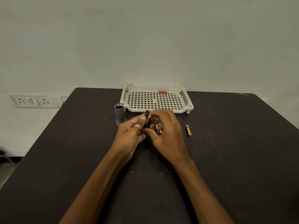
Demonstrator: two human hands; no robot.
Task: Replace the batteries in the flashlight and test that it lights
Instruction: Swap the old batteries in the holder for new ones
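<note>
Left hand and right hand: fingers of both clamped on one black-and-copper cylindrical battery.

Risks:
- Polarity is unreadable here, so it may go in reversed.
- Loose copper-tipped batteries lie under the right fingers, so old and new could mix.
- Grey metal flashlight barrel stands open-end up just left of the fingers. A nudge tips it.

Dark matte desk. White perforated plastic tray beyond the fingers. Pale wall with a white socket panel.
</note>
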